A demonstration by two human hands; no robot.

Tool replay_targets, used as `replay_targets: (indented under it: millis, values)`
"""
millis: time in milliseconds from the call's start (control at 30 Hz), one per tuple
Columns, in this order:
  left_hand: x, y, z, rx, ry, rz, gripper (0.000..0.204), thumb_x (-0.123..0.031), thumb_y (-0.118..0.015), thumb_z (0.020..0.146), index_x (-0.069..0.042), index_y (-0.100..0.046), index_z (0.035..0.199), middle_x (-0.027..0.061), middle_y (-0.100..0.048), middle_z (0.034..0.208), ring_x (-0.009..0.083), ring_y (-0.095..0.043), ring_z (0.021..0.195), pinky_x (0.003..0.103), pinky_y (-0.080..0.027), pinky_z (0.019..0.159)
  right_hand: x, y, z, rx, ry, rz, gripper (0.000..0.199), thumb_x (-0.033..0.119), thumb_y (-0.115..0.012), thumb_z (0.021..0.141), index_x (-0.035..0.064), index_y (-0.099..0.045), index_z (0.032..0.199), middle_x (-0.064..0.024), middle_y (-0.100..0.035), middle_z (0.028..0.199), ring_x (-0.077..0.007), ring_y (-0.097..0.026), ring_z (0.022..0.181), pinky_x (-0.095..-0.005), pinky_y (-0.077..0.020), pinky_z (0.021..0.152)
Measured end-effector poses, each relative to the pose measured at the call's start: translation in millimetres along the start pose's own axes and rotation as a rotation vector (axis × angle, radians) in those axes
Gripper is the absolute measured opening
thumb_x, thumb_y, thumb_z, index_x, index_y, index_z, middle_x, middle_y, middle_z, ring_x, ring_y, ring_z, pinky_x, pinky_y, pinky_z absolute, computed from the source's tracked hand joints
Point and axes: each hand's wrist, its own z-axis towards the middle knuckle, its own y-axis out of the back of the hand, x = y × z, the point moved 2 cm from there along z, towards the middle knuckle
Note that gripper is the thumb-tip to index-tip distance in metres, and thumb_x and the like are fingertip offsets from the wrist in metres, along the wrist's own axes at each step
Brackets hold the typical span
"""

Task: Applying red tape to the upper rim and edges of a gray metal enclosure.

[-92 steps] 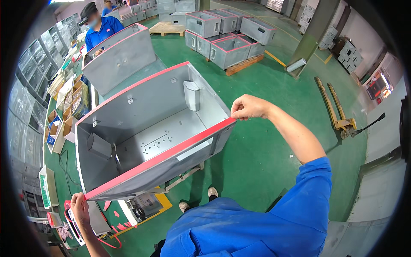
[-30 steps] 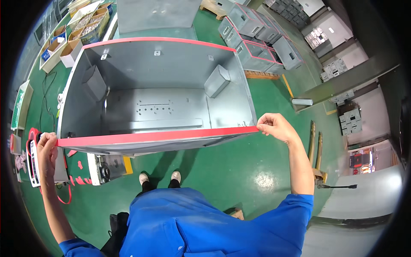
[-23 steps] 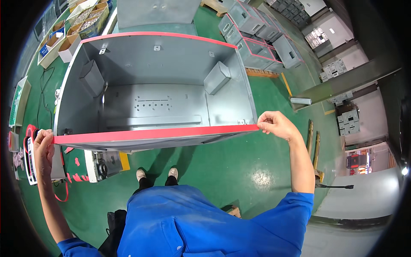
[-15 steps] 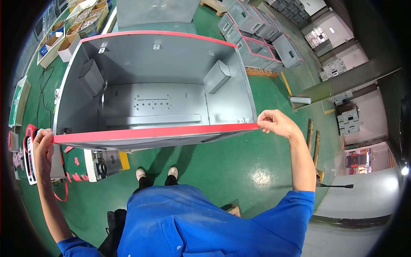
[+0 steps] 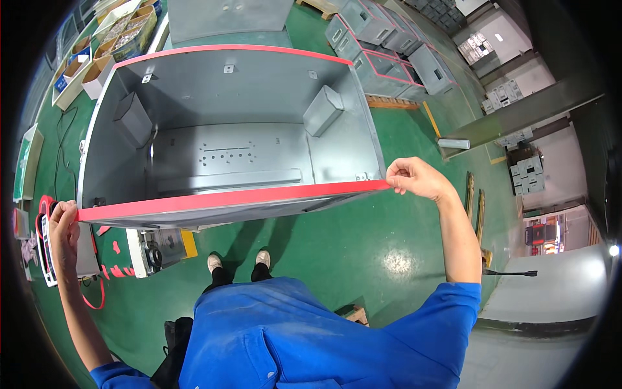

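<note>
A large grey metal box (image 5: 214,94) lies with its open side up in front of me. Along its near edge runs a long strip of red tape (image 5: 240,196), stretched between both hands. My left hand (image 5: 63,227) pinches the strip's left end at the near left corner. At the near right corner, my right hand (image 5: 420,178) pinches the other end between thumb and fingertips. Red tape also lines the far edge of the box. Inside are a perforated floor and two angled sheet-metal pieces.
Low at the left stands a white machine (image 5: 46,249) with a red tape roll. Red scraps (image 5: 116,271) lie near it, beside another device (image 5: 154,253). Parts bins (image 5: 129,32) fill the far left. Grey metal boxes (image 5: 382,71) are stacked on a pallet at the far right.
The view has shifted slightly, so the box sits a little further left. Both hands keep their pinch on the tape ends, with little visible movement against the box.
</note>
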Motion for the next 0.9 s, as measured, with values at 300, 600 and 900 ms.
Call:
replay_targets:
  millis: [300, 600, 900]
  values:
    - [2.4, 2.2, 2.7, 0.014, -0.016, 0.0, 0.012, -0.015, -0.054, 0.083, -0.01, -0.048, 0.074, -0.0092, -0.036, 0.06, -0.0024, -0.021, 0.041, 0.016, -0.011, 0.036, 1.5, -1.9, -3.2, -0.051, 0.004, -0.012, 0.013, 0.014, -0.059, 0.079, 0.0015, -0.057, 0.079, -0.0019, -0.056, 0.068, -0.0089, -0.052, 0.061, -0.0222, -0.044, 0.057]
    - [2.8, 1.6, 2.3, 0.016, -0.027, -0.008, 0.013, -0.015, -0.054, 0.083, -0.011, -0.048, 0.074, -0.0097, -0.036, 0.061, -0.0032, -0.022, 0.042, 0.015, -0.011, 0.036, -0.3, -4.9, -4.1, -0.09, 0.018, -0.008, 0.013, 0.014, -0.059, 0.079, 0.0017, -0.056, 0.077, -0.0011, -0.056, 0.067, -0.0075, -0.052, 0.06, -0.0213, -0.0434, 0.055]
    - [1.7, -0.4, 2.3, 0.019, -0.035, -0.018, 0.014, -0.014, -0.054, 0.083, -0.011, -0.047, 0.072, -0.0098, -0.036, 0.061, -0.0033, -0.021, 0.043, 0.014, -0.011, 0.036, 1.8, -5.4, -5.7, -0.113, 0.025, -0.03, 0.016, 0.016, -0.06, 0.077, 0.0001, -0.057, 0.077, -0.0032, -0.057, 0.068, -0.0097, -0.053, 0.06, -0.0232, -0.0447, 0.052]
